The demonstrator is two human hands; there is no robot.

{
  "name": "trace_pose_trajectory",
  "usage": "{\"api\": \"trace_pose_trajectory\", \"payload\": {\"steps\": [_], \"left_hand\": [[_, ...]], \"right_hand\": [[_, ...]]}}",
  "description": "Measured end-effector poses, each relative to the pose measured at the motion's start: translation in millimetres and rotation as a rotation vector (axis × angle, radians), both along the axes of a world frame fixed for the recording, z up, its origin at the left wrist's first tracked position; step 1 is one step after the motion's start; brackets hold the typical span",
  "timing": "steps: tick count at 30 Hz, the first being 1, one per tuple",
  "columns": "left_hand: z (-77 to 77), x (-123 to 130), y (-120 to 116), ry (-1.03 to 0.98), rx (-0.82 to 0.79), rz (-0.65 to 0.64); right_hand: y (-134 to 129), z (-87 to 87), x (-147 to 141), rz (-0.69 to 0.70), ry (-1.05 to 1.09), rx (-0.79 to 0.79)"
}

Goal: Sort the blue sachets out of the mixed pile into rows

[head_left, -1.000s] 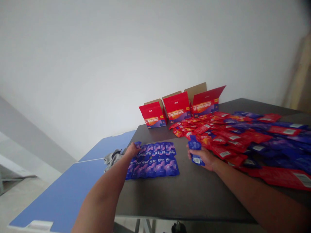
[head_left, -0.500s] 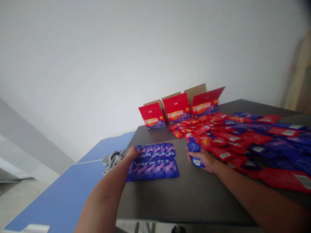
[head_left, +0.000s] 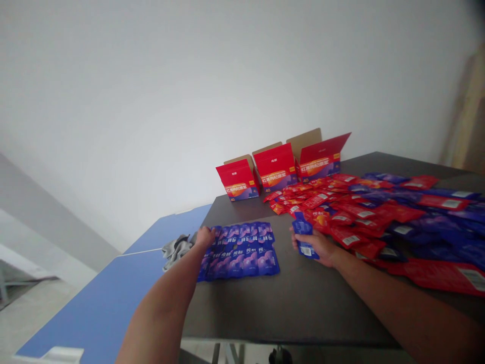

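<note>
White wall [head_left: 151, 101] rises behind a dark surface [head_left: 303, 308], with a blue table [head_left: 102, 298] meeting its left edge and a pale floor [head_left: 34, 316] showing lower left. Both forearms reach forward over the surface. The right hand [head_left: 316, 247] has its fingers [head_left: 320, 242] closed around a blue sachet [head_left: 304, 236], which stands nearly upright in the view. Its long axis runs away from the person with a slight tilt, and its barcode end sits just below the fingers. Directly left of those fingers, across a bare stretch of surface, lie neat rows of blue sachets [head_left: 240, 253]. The left hand [head_left: 204, 237] is far nearer to these rows, its fingers [head_left: 209, 233] curled at their top left corner. They touch the sachets there, though whether they grip one cannot be told. A grey cloth [head_left: 176, 250] lies just left of those fingers, at the join between the surface and the table. Just beyond and right of the right fingers spreads a loose mass of red sachets [head_left: 364, 217], with more blue sachets [head_left: 447, 242] mixed in farther right. Three open red cartons [head_left: 276, 169] stand in a line well beyond the fingers, at the far edge of the surface.
</note>
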State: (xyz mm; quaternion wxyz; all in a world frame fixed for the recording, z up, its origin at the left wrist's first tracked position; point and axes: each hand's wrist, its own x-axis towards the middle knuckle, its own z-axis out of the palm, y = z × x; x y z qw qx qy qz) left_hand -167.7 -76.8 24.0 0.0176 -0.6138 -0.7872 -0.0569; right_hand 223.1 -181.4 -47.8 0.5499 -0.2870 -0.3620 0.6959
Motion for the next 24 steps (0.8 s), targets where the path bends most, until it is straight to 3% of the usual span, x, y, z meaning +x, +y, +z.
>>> {"api": "trace_pose_trajectory", "payload": {"steps": [4,7,9,11,15,19,24], "left_hand": [[17.0,26.8,-3.9,-0.024,0.118,-0.086],[20.8,70.0,-12.0,-0.069,0.157,-0.231],[18.1,107.5,-24.6,-0.128,0.136,-0.370],[12.3,147.1,-43.1,-0.337,0.059,-0.594],[-2.8,214.8,-84.6,-0.605,0.031,-0.781],[-14.0,253.8,-103.1,-0.674,0.066,-0.774],[-18.8,273.6,-93.6,-0.979,-0.097,-0.497]], "right_hand": [[2.8,-0.6,0.1,0.018,0.072,-0.052],[5.2,-0.2,-0.3,0.019,0.129,-0.094],[6.1,1.1,-0.9,-0.001,0.162,-0.106],[6.3,3.1,-1.5,-0.029,0.183,-0.111],[5.1,7.8,-2.5,-0.082,0.169,-0.133],[3.7,12.6,-3.6,-0.052,0.180,-0.154],[5.5,15.6,-1.9,-0.144,0.130,-0.140]]}}
